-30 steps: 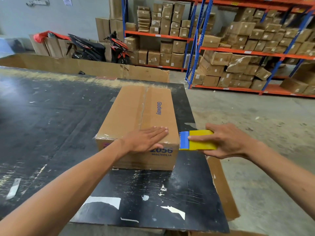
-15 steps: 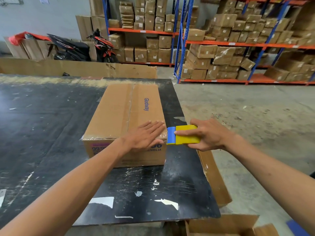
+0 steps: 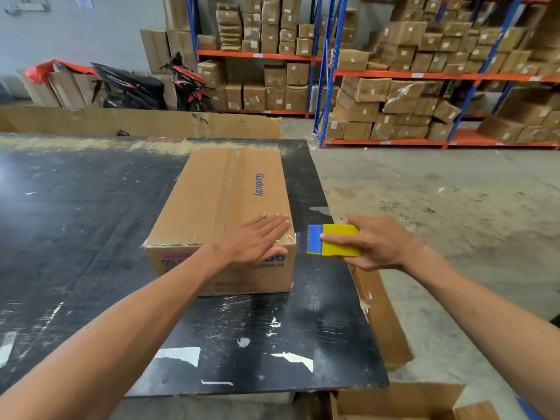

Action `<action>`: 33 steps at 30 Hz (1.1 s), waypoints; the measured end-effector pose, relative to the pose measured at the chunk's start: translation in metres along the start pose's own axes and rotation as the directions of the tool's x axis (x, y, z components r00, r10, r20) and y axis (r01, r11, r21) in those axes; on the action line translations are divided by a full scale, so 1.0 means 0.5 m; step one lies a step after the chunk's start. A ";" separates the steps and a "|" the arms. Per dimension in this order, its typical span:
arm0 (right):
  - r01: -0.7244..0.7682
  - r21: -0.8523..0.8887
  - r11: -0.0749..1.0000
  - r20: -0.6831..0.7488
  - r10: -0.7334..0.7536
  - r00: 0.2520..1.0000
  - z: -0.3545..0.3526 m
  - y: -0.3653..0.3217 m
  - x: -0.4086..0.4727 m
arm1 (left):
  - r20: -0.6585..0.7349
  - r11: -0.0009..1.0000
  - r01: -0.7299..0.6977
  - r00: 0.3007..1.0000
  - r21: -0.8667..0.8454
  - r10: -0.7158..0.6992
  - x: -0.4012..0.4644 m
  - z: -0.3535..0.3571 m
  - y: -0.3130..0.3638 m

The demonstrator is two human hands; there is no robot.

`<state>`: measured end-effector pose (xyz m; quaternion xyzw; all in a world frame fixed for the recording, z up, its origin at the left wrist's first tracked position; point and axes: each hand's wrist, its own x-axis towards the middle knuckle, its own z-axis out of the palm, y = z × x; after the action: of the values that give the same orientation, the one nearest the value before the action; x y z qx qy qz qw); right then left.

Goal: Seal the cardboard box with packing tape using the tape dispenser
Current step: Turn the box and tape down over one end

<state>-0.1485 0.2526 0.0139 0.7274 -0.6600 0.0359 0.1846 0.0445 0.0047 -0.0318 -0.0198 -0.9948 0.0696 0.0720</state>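
Note:
A closed brown cardboard box (image 3: 209,201) printed "Glodway" lies on the black table (image 3: 75,225), near its right edge. Clear tape runs along the box's top seam and across its near top edge. My left hand (image 3: 257,241) lies flat, fingers together, on the near right corner of the box top. My right hand (image 3: 375,242) holds a yellow and blue tape dispenser (image 3: 333,240) just right of that corner, its blue toothed end toward the box. A short strip of clear tape spans the gap between dispenser and box.
A cardboard sheet (image 3: 381,313) leans against the table's right side and an open carton (image 3: 400,401) stands below the near corner. Flattened cardboard (image 3: 145,122) lines the table's far edge. Behind are a motorbike (image 3: 145,86) and shelves of boxes (image 3: 424,71). Concrete floor (image 3: 454,201) lies to the right.
My left hand has flattened over the box's near right corner. The dispenser has drawn slightly away from the box to the right. The camera view has shifted a little.

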 end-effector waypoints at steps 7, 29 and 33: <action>-0.015 -0.085 0.996 -0.019 0.013 1.000 0.038 -0.045 0.031 | 0.018 1.000 -0.007 1.000 0.030 0.006 0.001 -0.001 0.004; -0.555 -0.035 0.831 -0.086 0.551 0.830 0.017 -0.046 0.124 | 0.257 0.577 0.806 0.589 -0.129 -0.766 0.117 -0.038 0.140; -0.714 0.158 0.682 -0.056 0.728 0.683 -0.014 -0.041 0.154 | 0.344 0.687 0.722 0.668 -0.086 -0.660 0.068 -0.044 0.097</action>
<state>-0.1175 0.1834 0.0386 0.4151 -0.8778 0.1879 0.1476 0.0157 0.0573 -0.0123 0.3631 -0.9276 -0.0689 -0.0540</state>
